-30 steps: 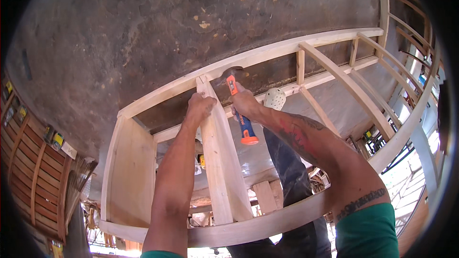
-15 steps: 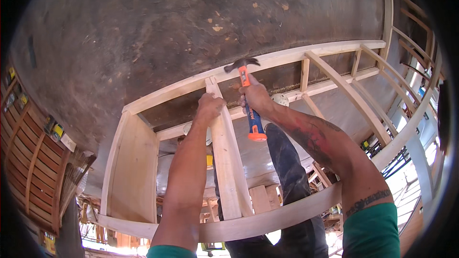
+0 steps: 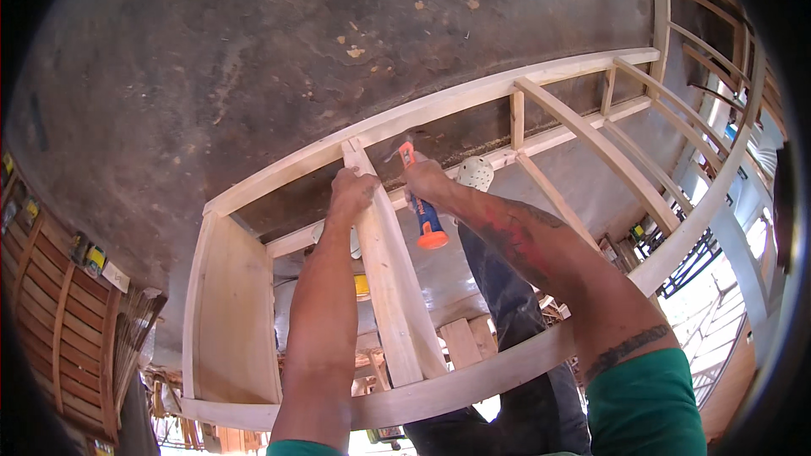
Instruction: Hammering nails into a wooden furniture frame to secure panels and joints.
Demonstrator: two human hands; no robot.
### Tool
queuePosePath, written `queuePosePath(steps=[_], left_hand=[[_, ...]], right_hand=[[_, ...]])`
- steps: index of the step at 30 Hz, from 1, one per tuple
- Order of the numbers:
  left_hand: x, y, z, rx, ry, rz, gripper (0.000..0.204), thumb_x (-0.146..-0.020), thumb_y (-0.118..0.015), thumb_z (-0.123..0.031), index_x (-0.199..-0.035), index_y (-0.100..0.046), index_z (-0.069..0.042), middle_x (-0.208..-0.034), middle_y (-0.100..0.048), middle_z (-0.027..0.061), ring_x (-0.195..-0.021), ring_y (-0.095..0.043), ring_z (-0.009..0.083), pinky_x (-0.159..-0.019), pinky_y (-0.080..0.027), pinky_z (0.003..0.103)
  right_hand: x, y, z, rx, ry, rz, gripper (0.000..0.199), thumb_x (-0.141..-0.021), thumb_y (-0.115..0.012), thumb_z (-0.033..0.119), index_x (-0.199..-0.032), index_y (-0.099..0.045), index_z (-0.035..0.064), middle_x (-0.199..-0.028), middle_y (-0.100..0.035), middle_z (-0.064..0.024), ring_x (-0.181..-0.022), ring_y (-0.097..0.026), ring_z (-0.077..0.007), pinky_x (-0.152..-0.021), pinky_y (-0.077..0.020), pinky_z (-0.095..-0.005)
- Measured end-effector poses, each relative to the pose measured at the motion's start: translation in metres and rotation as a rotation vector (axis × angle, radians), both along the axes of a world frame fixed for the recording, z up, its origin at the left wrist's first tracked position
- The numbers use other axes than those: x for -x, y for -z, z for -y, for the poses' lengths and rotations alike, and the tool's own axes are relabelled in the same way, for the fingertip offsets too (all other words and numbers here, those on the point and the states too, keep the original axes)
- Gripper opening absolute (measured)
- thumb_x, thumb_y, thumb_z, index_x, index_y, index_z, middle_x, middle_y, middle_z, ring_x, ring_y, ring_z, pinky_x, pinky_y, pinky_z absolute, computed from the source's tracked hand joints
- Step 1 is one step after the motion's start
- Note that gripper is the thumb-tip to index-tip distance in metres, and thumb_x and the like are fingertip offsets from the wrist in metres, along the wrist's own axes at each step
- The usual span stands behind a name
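Hands at a pale, ladder-like wooden frame (image 3: 431, 116), viewed from above. L hand (image 3: 353, 194) clamped around a long, pale wooden crosspiece (image 3: 395, 295), near the crosspiece's far end, where it meets the far rail. R hand (image 3: 425, 181) closed around the orange-and-dark-blue handle of a claw hammer (image 3: 429, 225) — hammer just R of crosspiece, its dark head blurred, so contact w/ the wood can't be told. Hands apart, side by side. White perforated clog (image 3: 476, 173) just beyond R hand; brown slatted wooden panel (image 3: 63, 321) at far L — well apart from frame.
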State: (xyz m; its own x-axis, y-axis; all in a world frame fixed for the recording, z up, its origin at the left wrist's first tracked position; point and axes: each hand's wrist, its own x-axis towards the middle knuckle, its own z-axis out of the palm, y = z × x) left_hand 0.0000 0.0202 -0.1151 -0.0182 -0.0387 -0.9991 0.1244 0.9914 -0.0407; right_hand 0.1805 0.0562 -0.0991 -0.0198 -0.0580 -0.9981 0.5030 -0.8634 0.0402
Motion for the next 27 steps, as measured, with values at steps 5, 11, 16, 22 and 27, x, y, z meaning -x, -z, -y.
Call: queuePosePath(steps=[5,11,16,22,27], left_hand=[[-0.002,-0.003,0.001,-0.044,-0.026,-0.037,0.054,-0.071,-0.077,-0.021,-0.112,-0.066,0.013,-0.106,-0.072,0.0256,-0.089,-0.074,0.0304,-0.074,-0.059,0.04],[-0.007,-0.007,0.003,-0.129,0.094,-0.145,0.048,-0.074,-0.07,-0.02,-0.112,-0.069,0.011,-0.114,-0.068,0.0337,-0.109,-0.068,0.0443,-0.094,-0.055,0.045],[-0.009,-0.001,0.009,-0.165,0.016,-0.106,0.046,-0.072,-0.069,-0.02,-0.107,-0.07,0.01,-0.113,-0.069,0.0326,-0.111,-0.067,0.0438,-0.096,-0.054,0.045],[-0.005,-0.003,0.005,-0.101,-0.03,-0.031,0.051,-0.07,-0.07,-0.023,-0.11,-0.069,0.01,-0.117,-0.067,0.0336,-0.115,-0.065,0.044,-0.099,-0.052,0.044],[-0.003,-0.009,-0.002,-0.122,0.001,-0.075,0.048,-0.072,-0.068,-0.02,-0.109,-0.069,0.01,-0.116,-0.068,0.0333,-0.114,-0.066,0.0441,-0.098,-0.053,0.044]], right_hand=[[0.006,-0.036,-0.055,-0.381,-0.43,0.041,0.061,-0.091,-0.054,0.012,-0.15,-0.039,0.0161,-0.092,-0.069,-0.0248,-0.066,-0.07,-0.0341,-0.056,-0.0563,-0.0468],[0.042,-0.076,-0.147,-0.544,-0.926,-0.178,0.073,-0.094,-0.05,0.012,-0.162,-0.023,0.0144,-0.08,-0.063,-0.0247,-0.073,-0.063,-0.0397,-0.077,-0.0525,-0.045],[0.095,-0.115,-0.195,-0.876,-0.792,-0.323,0.068,-0.097,-0.049,0.01,-0.161,-0.027,0.0171,-0.078,-0.061,-0.0223,-0.071,-0.062,-0.0338,-0.074,-0.0512,-0.0447],[0.112,-0.101,-0.142,-0.723,-0.726,-0.201,0.066,-0.096,-0.047,0.007,-0.159,-0.032,0.0175,-0.099,-0.067,-0.0321,-0.084,-0.067,-0.0394,-0.085,-0.0525,-0.0446],[0.081,-0.077,-0.139,-0.571,-1.057,-0.344,0.068,-0.092,-0.048,0.006,-0.157,-0.034,0.0187,-0.12,-0.066,-0.0297,-0.111,-0.066,-0.0467,-0.095,-0.0513,-0.049]])
